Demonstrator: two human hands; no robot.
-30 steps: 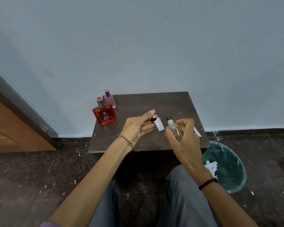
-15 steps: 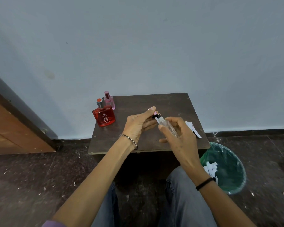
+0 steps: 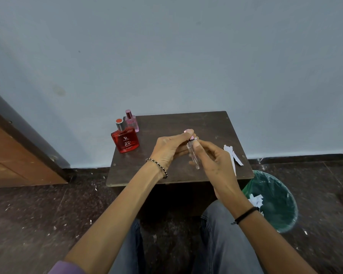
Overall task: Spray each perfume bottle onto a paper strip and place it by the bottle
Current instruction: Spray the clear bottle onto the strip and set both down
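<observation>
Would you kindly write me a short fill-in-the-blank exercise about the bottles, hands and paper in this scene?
1. The right hand holds a clear glass ____.
2. The left hand pinches the pink cap at the vial's ____.
3. The big square bottle on the table is coloured ____.
4. The loose paper strips lie near the table's ____ edge.

Missing words: vial; top; red; right

Bare forearms, black-and-silver beaded bracelet (image 3: 156, 167) on left wrist, thin black band (image 3: 246, 214) on right wrist, purple sleeve edge (image 3: 67, 267), grey-blue jeans (image 3: 222, 244).
</observation>
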